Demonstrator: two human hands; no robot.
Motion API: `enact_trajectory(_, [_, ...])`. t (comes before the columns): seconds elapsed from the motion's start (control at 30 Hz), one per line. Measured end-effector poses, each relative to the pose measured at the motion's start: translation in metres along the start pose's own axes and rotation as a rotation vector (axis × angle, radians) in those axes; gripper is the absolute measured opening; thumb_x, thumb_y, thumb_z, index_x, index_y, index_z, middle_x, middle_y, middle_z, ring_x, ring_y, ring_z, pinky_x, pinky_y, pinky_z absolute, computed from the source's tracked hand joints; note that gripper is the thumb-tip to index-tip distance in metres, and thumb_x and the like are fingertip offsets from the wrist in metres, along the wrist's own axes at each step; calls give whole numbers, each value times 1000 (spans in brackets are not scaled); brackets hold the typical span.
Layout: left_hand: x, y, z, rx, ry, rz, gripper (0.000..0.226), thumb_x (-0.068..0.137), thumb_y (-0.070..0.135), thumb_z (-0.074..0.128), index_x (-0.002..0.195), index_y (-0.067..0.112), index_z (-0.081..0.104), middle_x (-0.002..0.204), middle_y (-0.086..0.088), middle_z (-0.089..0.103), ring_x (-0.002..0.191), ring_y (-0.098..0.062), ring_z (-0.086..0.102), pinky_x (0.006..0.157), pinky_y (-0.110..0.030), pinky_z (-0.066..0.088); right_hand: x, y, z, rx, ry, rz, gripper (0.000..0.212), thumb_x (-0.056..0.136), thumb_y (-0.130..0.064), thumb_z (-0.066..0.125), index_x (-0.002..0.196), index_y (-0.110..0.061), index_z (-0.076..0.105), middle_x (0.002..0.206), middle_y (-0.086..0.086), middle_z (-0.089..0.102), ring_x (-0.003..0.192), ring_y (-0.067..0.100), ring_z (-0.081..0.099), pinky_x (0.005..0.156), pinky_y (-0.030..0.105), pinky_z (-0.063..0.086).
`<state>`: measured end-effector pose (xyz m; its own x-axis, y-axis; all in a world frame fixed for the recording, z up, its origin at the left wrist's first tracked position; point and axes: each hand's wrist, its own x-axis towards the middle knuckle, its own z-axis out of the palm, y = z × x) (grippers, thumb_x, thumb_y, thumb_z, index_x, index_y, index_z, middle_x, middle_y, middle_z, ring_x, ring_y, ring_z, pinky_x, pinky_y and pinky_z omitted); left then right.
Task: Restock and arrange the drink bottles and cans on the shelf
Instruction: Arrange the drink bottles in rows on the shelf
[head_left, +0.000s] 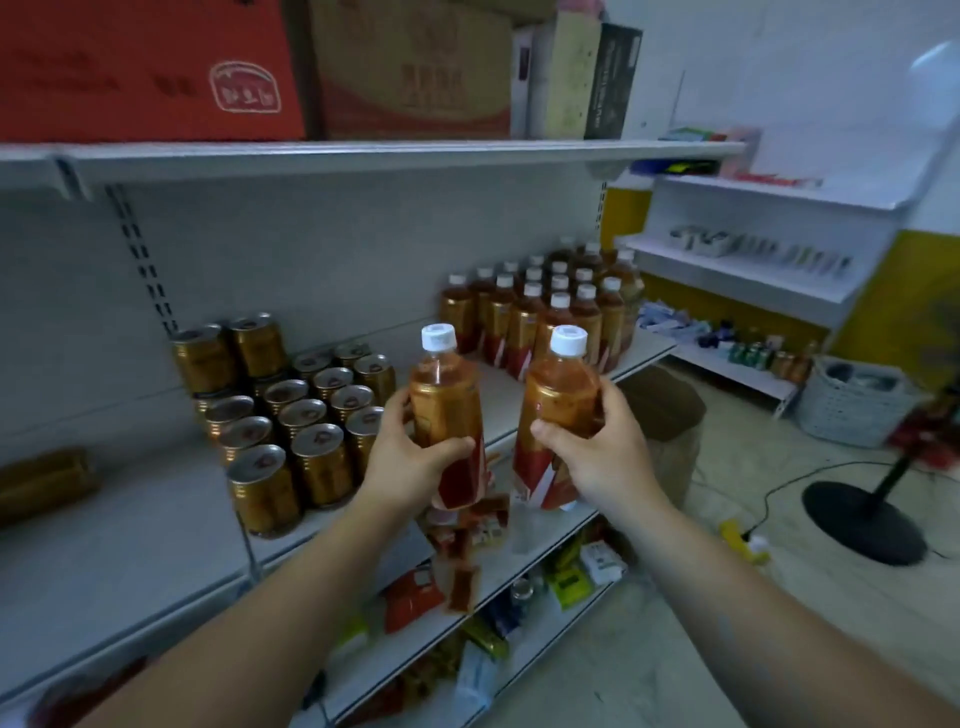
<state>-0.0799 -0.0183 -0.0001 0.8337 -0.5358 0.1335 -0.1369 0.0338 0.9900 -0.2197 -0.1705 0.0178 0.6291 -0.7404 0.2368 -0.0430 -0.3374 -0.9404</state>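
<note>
two amber drink bottles with white screw caps and gold-and-red labels are held upright, side by side and just apart, in front of the grey metal shelf (130, 545). the left bottle (447, 395) sits in the left hand (410, 467). the right bottle (561, 395) sits in the right hand (602, 457). toward the shelf's right end a tight block of matching bottles (550, 312) stands upright in rows. left of it, across a bare gap, gold pull-tab cans (306, 415) stand in rows, with two more cans (228, 353) stacked on top at the back left.
</note>
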Motion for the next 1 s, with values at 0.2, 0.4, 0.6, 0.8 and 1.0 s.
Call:
enact_trajectory(0.2, [61,-25,32,32,50,-27,78,65,18,84,119,44,34,108,11,54,100,-11,55,80,-35,49,62,39,0,-2,-4,48,66,70,-37,81,122,-47,42,105,-29,52,89,-11,48,67,13,36])
enact_trajectory(0.4, [143,-64,47,100,107,-80,88,64,14,84,134,39,36,107,17,57,103,-11,56,86,-38,51,139,76,25,-23,-43,91,71,70,-31,83,129,-33,43,114,-13,57,106,12,55,88,34,46])
enact_trajectory(0.6, [194,-89,69,148,171,-91,82,70,9,79,134,37,36,102,26,55,89,9,55,76,-18,48,190,104,35,-75,-126,47,64,71,-31,82,123,-34,46,119,-6,57,110,17,55,91,38,45])
enact_trajectory(0.8, [226,-98,84,215,195,-119,63,73,2,73,102,49,43,99,23,55,83,10,59,61,-10,47,222,124,33,-65,-258,-27,75,72,-39,80,135,-30,42,131,-3,48,123,19,47,103,45,42])
enact_trajectory(1.0, [246,-106,107,298,282,-56,72,72,2,71,122,47,43,118,10,58,110,-15,57,85,-34,53,232,135,22,-267,-289,-240,95,71,-44,77,147,-21,25,138,0,30,133,22,29,102,28,25])
